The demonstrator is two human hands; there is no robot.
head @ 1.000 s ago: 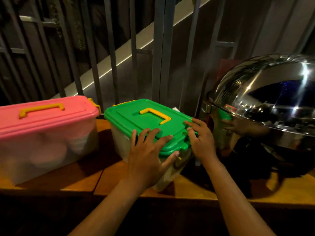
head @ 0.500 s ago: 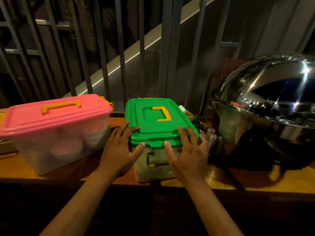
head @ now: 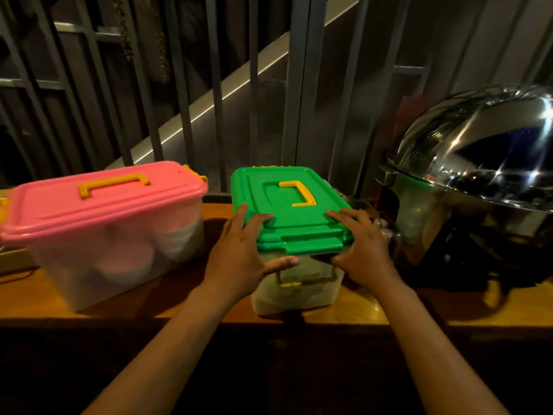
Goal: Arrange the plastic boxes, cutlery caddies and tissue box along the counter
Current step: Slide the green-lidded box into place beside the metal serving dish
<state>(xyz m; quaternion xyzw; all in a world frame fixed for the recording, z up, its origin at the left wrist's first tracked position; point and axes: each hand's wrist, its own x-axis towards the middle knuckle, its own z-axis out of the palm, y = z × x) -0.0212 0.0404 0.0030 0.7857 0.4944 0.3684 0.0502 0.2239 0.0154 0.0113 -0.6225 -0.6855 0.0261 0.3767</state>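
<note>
On wooden counter [head: 353, 310], hands gripping green-lidded box [head: 287, 211]

Both forearms are bare, no sleeves; hands [head: 245, 253] ungloved.

Dim light here. A wooden bench [head: 353, 311] runs across, glossy and amber. Behind it, grey vertical railing bars [head: 215, 94], with a pale diagonal stair stringer [head: 239, 82] beyond (brightly edged). Right, a polished steel dome [head: 484, 151] throws glints.
</note>
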